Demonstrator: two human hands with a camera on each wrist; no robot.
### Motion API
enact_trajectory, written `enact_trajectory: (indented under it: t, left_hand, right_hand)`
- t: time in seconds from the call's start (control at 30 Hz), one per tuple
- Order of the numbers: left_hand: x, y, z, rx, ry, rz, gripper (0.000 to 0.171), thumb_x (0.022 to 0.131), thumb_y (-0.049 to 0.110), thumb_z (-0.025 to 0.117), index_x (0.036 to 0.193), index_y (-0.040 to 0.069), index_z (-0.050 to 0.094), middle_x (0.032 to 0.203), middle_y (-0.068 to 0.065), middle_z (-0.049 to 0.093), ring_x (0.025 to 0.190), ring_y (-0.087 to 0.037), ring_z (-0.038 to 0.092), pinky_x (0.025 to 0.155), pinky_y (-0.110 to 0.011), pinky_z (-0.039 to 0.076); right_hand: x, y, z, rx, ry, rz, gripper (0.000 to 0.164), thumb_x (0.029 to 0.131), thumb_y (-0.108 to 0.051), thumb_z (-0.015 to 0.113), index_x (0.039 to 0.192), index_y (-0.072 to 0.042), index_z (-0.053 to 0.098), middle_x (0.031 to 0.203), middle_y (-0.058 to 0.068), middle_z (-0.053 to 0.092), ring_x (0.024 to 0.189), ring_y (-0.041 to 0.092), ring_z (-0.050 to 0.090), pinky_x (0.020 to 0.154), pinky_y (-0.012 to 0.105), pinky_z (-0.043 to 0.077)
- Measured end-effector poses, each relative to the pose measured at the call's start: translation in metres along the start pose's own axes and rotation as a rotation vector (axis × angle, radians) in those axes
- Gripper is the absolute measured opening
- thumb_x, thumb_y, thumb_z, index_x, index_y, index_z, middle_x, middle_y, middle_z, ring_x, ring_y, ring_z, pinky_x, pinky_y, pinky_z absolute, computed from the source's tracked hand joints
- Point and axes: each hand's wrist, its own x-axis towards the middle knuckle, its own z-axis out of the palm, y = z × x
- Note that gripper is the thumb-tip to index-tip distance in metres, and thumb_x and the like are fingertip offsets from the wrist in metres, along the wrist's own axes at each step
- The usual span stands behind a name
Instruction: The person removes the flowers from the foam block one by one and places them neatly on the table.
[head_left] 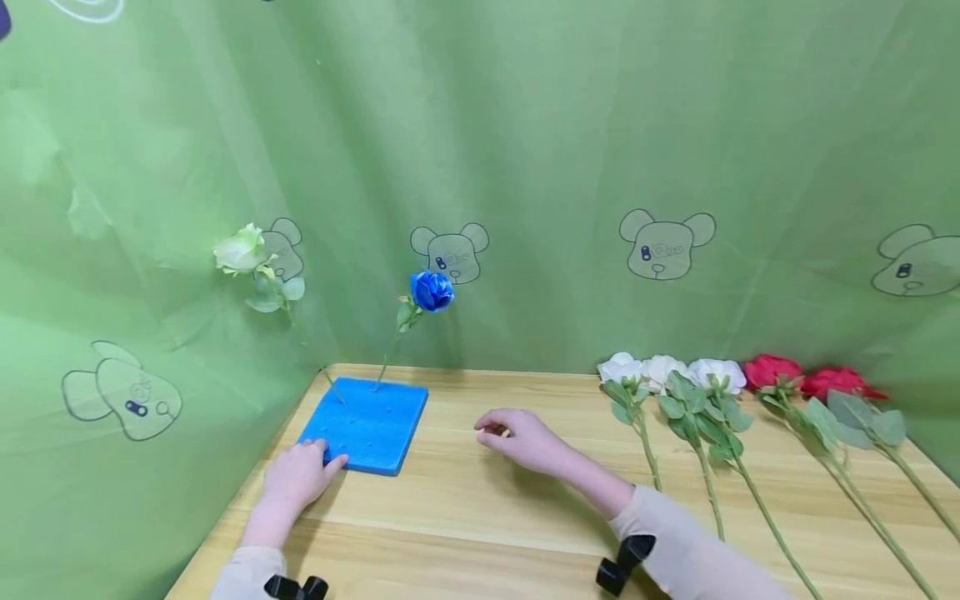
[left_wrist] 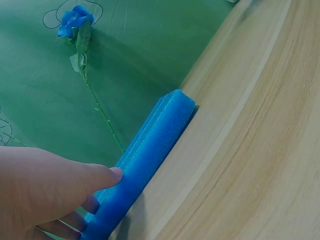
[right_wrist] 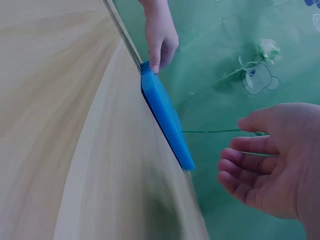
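A flat blue foam board (head_left: 367,425) lies on the table's left side, with several small holes in its top. My left hand (head_left: 297,475) holds its near left corner; in the left wrist view the thumb (left_wrist: 114,174) lies against the edge. A blue rose (head_left: 432,291) stands in the board's far part, leaning slightly right. Left of it, a pale green-white rose (head_left: 242,249) rises from the board and tilts left. My right hand (head_left: 525,440) hovers over the table right of the board, fingers loosely bent, holding nothing; it appears in the right wrist view (right_wrist: 280,160) too.
On the right of the wooden table (head_left: 465,508) lie several long-stemmed flowers: white roses (head_left: 663,372) and red roses (head_left: 772,372), blooms toward the back. A green curtain (head_left: 540,167) with bear-head drawings hangs behind and along the left side.
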Motion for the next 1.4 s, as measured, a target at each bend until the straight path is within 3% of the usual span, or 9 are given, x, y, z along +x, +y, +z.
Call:
enact_trajectory:
  t: [0.47, 0.6, 0.8, 0.9, 1.2, 1.4]
  left_hand:
    - [-0.002, 0.002, -0.007, -0.004, -0.027, 0.005, 0.052, 0.094, 0.042, 0.06, 0.116, -0.005, 0.064, 0.119, -0.03, 0.064, 0.102, -0.049, 0.063, 0.08, -0.058, 0.055]
    - [-0.001, 0.001, -0.007, -0.003, -0.03, -0.001, 0.051, 0.094, 0.042, 0.06, 0.116, -0.004, 0.064, 0.117, -0.029, 0.065, 0.1, -0.048, 0.064, 0.078, -0.058, 0.055]
    - [-0.001, 0.002, -0.006, -0.003, -0.023, 0.007, 0.051, 0.094, 0.043, 0.061, 0.115, -0.003, 0.064, 0.117, -0.03, 0.065, 0.098, -0.048, 0.064, 0.076, -0.058, 0.056]
    - [-0.002, 0.002, -0.006, -0.001, -0.017, 0.01, 0.051, 0.094, 0.043, 0.061, 0.113, -0.004, 0.065, 0.116, -0.029, 0.066, 0.096, -0.048, 0.065, 0.075, -0.057, 0.056]
    - [-0.002, 0.0, -0.004, 0.002, -0.017, 0.007, 0.052, 0.093, 0.043, 0.061, 0.115, -0.004, 0.064, 0.121, -0.031, 0.063, 0.101, -0.049, 0.063, 0.08, -0.058, 0.055]
    - [-0.001, 0.0, -0.003, 0.007, -0.012, 0.008, 0.052, 0.093, 0.043, 0.061, 0.115, -0.004, 0.065, 0.12, -0.031, 0.064, 0.101, -0.049, 0.064, 0.079, -0.058, 0.055]
  right_hand:
    - [0.053, -0.009, 0.046, 0.225, 0.086, 0.058, 0.032, 0.097, -0.021, 0.06, 0.122, -0.002, 0.064, 0.11, 0.011, 0.071, 0.103, 0.025, 0.065, 0.089, 0.032, 0.055]
    - [0.071, -0.007, 0.06, 0.339, 0.101, 0.097, 0.034, 0.097, -0.021, 0.061, 0.122, 0.001, 0.064, 0.111, 0.014, 0.07, 0.1, 0.023, 0.065, 0.084, 0.029, 0.056]
    - [0.089, -0.006, 0.08, 0.6, 0.095, 0.194, 0.041, 0.096, -0.022, 0.062, 0.125, 0.006, 0.059, 0.116, 0.02, 0.066, 0.106, 0.035, 0.065, 0.095, 0.049, 0.054]
    - [0.098, -0.007, 0.088, 0.667, 0.105, 0.224, 0.042, 0.095, -0.021, 0.064, 0.126, 0.007, 0.058, 0.117, 0.022, 0.066, 0.111, 0.039, 0.063, 0.097, 0.049, 0.053]
    - [0.126, -0.011, 0.111, 0.822, 0.132, 0.287, 0.046, 0.092, -0.018, 0.067, 0.129, 0.008, 0.056, 0.118, 0.019, 0.067, 0.11, 0.032, 0.065, 0.097, 0.037, 0.055]
    - [0.143, -0.013, 0.117, 0.803, 0.147, 0.348, 0.052, 0.09, -0.024, 0.071, 0.132, 0.004, 0.056, 0.12, 0.014, 0.066, 0.105, 0.018, 0.065, 0.097, 0.035, 0.055]
